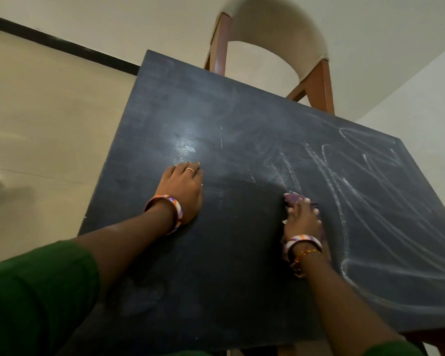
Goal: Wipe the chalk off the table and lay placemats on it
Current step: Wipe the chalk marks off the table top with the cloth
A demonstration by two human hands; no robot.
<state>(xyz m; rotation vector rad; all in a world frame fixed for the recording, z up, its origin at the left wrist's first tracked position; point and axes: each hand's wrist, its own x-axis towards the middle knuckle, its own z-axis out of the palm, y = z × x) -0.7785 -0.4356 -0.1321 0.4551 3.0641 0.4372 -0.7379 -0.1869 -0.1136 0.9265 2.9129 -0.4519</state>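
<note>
Chalk scrawls (357, 191) cover the desk's (216, 278) right half; left looks wiped. Right hand (302, 219) clutches a purplish cloth (293, 197), left hand (183, 191) flat (no placemats visible).

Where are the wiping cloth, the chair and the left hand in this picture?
cloth (293, 197), head view, on the purple corner showing past the fingers.
chair (275, 24), head view, on its padded backrest.
left hand (183, 187), head view, on its back.

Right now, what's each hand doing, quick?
Left hand: open, flat on the table, holding nothing.
Right hand: closed on the purple cloth, beside the chalk marks.
</note>
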